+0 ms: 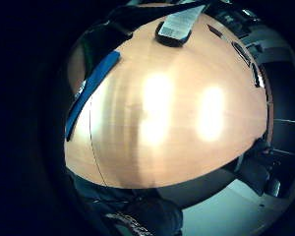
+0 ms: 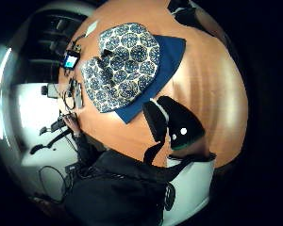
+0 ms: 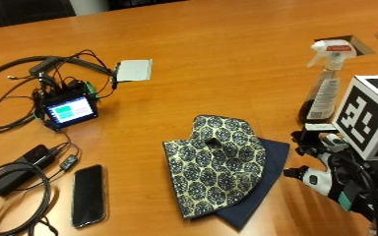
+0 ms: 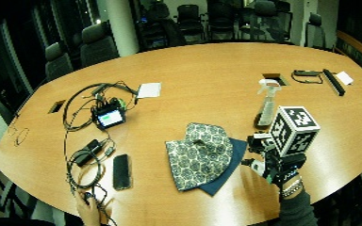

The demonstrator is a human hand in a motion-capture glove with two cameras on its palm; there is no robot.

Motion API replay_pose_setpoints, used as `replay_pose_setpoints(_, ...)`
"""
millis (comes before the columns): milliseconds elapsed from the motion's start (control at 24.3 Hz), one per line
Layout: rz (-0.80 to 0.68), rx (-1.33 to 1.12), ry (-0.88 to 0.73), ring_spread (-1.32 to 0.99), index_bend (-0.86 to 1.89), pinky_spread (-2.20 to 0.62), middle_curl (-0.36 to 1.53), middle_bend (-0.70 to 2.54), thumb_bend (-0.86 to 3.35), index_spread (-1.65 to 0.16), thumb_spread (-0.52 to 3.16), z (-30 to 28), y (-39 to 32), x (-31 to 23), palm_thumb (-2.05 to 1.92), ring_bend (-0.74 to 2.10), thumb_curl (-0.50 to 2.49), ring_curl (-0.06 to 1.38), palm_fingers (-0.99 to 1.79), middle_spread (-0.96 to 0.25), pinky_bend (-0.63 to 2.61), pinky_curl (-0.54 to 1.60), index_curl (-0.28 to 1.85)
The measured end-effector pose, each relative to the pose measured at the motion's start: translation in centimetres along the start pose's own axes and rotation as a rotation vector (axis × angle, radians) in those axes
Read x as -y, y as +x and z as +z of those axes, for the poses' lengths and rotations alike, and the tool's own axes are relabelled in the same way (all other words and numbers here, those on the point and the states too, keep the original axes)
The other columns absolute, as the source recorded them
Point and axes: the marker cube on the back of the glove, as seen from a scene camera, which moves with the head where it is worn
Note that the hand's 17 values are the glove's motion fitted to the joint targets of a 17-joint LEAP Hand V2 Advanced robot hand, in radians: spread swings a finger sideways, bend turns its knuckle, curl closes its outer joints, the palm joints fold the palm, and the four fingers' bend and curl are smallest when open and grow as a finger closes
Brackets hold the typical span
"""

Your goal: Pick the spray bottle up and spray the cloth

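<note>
Gloved right hand (image 3: 346,182) hovers above the table (image 3: 241,59), finger position indeterminable, just beside the patterned cloth (image 3: 216,162); the spray bottle (image 3: 323,83) stands upright nearby, untouched.

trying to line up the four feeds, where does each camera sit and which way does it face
Little finger palm view: on the palm, facing bare table.
Thumb palm view: facing the patterned cloth; a gloved finger shows.
Outside view: above the table, on cloth, spray bottle, right hand.
Wide outside view: higher, whole table, forearm included.
Thumb and both outside views share the cloth.
</note>
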Motion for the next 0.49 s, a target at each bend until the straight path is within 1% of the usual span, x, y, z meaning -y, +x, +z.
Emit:
replay_pose_setpoints(206,0.001,-0.009,0.0,0.01,0.28,0.18,0.11,0.23,0.28,-0.3,0.65,-0.01,0.13,0.12,0.48,0.28,0.1,0.12,0.5,-0.01,0.31,0.13,0.16)
replay_pose_setpoints(494,-0.02,-0.019,-0.011,0.01,0.24,0.24,0.17,0.22,0.26,-0.37,0.91,0.07,-0.64,0.72,0.51,0.27,0.14,0.17,0.49,-0.02,0.29,0.18,0.22)
